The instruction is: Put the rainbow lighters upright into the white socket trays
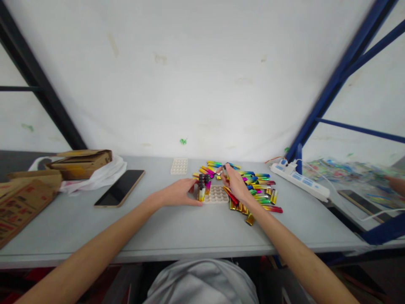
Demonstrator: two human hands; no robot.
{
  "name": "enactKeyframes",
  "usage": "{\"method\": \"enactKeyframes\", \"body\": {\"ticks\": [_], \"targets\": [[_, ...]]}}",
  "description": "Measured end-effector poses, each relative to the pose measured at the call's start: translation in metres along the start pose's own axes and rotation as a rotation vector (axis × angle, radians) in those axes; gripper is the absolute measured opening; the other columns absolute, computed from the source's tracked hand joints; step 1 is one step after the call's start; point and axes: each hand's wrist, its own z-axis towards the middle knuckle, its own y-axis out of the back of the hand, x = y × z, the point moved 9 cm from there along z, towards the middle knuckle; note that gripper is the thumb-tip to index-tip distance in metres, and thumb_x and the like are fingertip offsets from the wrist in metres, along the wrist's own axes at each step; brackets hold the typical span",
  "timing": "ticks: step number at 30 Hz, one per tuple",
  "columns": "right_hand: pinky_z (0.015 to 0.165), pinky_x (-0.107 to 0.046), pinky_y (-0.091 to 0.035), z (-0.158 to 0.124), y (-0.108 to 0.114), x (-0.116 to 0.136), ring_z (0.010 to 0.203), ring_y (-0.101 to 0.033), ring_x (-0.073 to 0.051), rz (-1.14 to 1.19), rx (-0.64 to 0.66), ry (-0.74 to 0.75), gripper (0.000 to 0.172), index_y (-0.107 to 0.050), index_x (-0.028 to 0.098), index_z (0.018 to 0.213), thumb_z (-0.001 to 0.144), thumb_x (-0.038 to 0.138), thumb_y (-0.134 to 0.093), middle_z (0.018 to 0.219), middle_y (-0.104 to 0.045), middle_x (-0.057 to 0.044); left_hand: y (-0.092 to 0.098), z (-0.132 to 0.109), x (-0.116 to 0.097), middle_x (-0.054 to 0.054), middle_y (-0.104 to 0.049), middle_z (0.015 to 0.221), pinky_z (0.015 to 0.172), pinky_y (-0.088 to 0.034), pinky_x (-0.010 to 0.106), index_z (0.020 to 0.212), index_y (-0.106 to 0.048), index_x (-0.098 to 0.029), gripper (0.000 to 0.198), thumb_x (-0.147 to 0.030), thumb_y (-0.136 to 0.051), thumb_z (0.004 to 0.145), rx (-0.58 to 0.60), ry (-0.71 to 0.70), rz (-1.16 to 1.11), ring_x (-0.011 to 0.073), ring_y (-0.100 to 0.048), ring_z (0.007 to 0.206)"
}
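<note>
A pale tray (218, 195) with rows of round-edged holes lies on the table. Several shiny coloured lighters (202, 190) stand upright in its left end, black tops up. My left hand (180, 192) curves around that end, thumb at the front corner and fingers behind, gripping the tray's side by the lighters. Above the tray's back right, my right hand (232, 179) is closed with a dark-topped lighter (224, 170) at its fingertips; much of it is hidden by the fingers. Around and under my right wrist spreads a pile of loose metallic lighters (261, 185).
A second pale tray (179, 166) lies by the wall. To the left are a phone (120, 188), a white plastic bag (107, 173) and cardboard boxes (82, 164). A power strip (300, 180) with cables sits on the right. Beyond the blue frame (329, 93), another person's hand (397, 184) shows.
</note>
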Motion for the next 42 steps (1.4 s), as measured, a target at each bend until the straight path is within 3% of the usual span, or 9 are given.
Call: {"method": "enactKeyframes", "body": {"ticks": [4,10,16,22,27,32,35,40,42], "targets": [[0.07,-0.032,-0.045,-0.008,-0.002,0.024,0.073,-0.055,-0.019,-0.311,0.031,0.208,0.047,-0.06,0.022,0.101,0.107,0.063,-0.037,0.076,-0.058,0.0,0.0,-0.001,-0.002,0.011,-0.073,0.103,0.08,-0.051,0.036,0.112,-0.063,-0.017,0.068,-0.072,-0.076,0.075,0.003,-0.004,-0.004,0.0304,-0.068,0.091],[0.089,-0.038,-0.048,-0.017,-0.018,0.043,0.098,-0.062,-0.023,-0.498,0.152,0.401,0.036,-0.066,0.02,0.095,0.104,0.053,-0.054,0.101,-0.068,-0.008,0.001,-0.001,-0.002,0.009,-0.073,0.102,0.078,-0.052,0.036,0.112,-0.063,-0.019,0.066,-0.073,-0.075,0.075,-0.017,-0.031,-0.021,0.0294,-0.068,0.089],[0.069,-0.031,-0.047,-0.016,-0.021,0.031,0.069,-0.064,-0.019,-0.449,0.245,0.266,0.037,-0.068,0.021,0.086,0.101,0.055,-0.062,0.075,-0.072,-0.002,0.0,-0.001,-0.003,0.009,-0.073,0.103,0.079,-0.051,0.035,0.113,-0.063,-0.018,0.065,-0.07,-0.076,0.075,-0.004,-0.022,-0.023,0.0294,-0.068,0.09],[0.073,-0.031,-0.048,-0.017,-0.025,0.027,0.074,-0.068,-0.021,-0.512,0.325,0.254,0.038,-0.07,0.021,0.087,0.103,0.054,-0.059,0.084,-0.078,-0.005,0.001,-0.001,-0.002,0.008,-0.073,0.1,0.077,-0.05,0.035,0.113,-0.064,-0.019,0.065,-0.071,-0.076,0.075,-0.008,-0.014,-0.014,0.0295,-0.068,0.089],[0.072,-0.03,-0.045,-0.019,-0.035,0.029,0.076,-0.066,-0.021,-0.697,0.404,0.36,0.041,-0.074,0.02,0.103,0.107,0.054,-0.052,0.089,-0.077,-0.008,0.0,0.0,-0.003,0.008,-0.073,0.102,0.076,-0.049,0.034,0.116,-0.065,-0.019,0.067,-0.07,-0.076,0.076,-0.002,-0.034,-0.029,0.0289,-0.067,0.089],[0.066,-0.028,-0.038,-0.018,-0.04,0.027,0.069,-0.06,-0.019,-0.831,0.368,0.358,0.044,-0.072,0.018,0.087,0.104,0.057,-0.057,0.078,-0.072,-0.007,-0.001,0.0,-0.004,0.009,-0.072,0.101,0.077,-0.049,0.035,0.113,-0.065,-0.018,0.064,-0.069,-0.076,0.076,0.001,-0.027,-0.027,0.0291,-0.067,0.089],[0.062,-0.027,-0.035,-0.019,-0.037,0.028,0.062,-0.056,-0.016,-0.746,0.377,0.321,0.049,-0.07,0.019,0.078,0.101,0.06,-0.06,0.07,-0.068,-0.003,0.001,-0.001,-0.007,0.009,-0.073,0.102,0.077,-0.049,0.035,0.111,-0.065,-0.018,0.061,-0.067,-0.076,0.076,-0.004,-0.036,-0.039,0.0287,-0.067,0.09],[0.067,-0.028,-0.039,0.0,-0.007,0.036,0.063,-0.056,-0.016,-0.704,0.176,0.32,0.046,-0.072,0.02,0.087,0.111,0.048,-0.043,0.068,-0.066,0.0,0.005,-0.005,-0.001,0.005,-0.071,0.091,0.068,-0.048,0.032,0.107,-0.063,-0.019,0.061,-0.066,-0.078,0.073,0.041,-0.007,-0.045,0.0251,-0.065,0.078],[0.072,-0.029,-0.043,0.013,-0.007,0.032,0.07,-0.06,-0.018,-0.768,0.182,0.329,0.036,-0.072,0.019,0.091,0.109,0.04,-0.049,0.077,-0.071,-0.003,0.008,-0.008,0.005,0.003,-0.069,0.086,0.065,-0.046,0.031,0.107,-0.062,-0.019,0.061,-0.064,-0.081,0.07,0.071,-0.009,-0.049,0.0232,-0.064,0.073]]}}
